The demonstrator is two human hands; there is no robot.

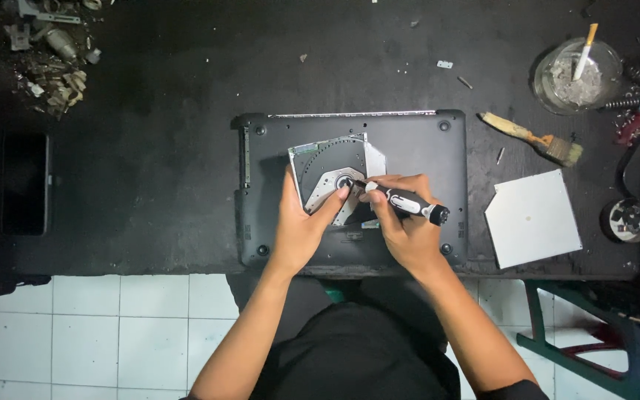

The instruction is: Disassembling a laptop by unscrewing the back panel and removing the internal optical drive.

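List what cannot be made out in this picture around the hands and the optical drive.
- Head view: the screwdriver tip and the screw it meets are too small to see, partly covered by the right hand.
- The optical drive lower edge is hidden by the left hand.
- The laptop base front edge is covered by both hands.
- The heap of parts at top left is too dark and small to identify, and cut by the edge.

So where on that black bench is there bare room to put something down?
Bare bench lies between the phone and the laptop base. It is crowded around the ashtray, brush and metal cover, and at the scrap pile.
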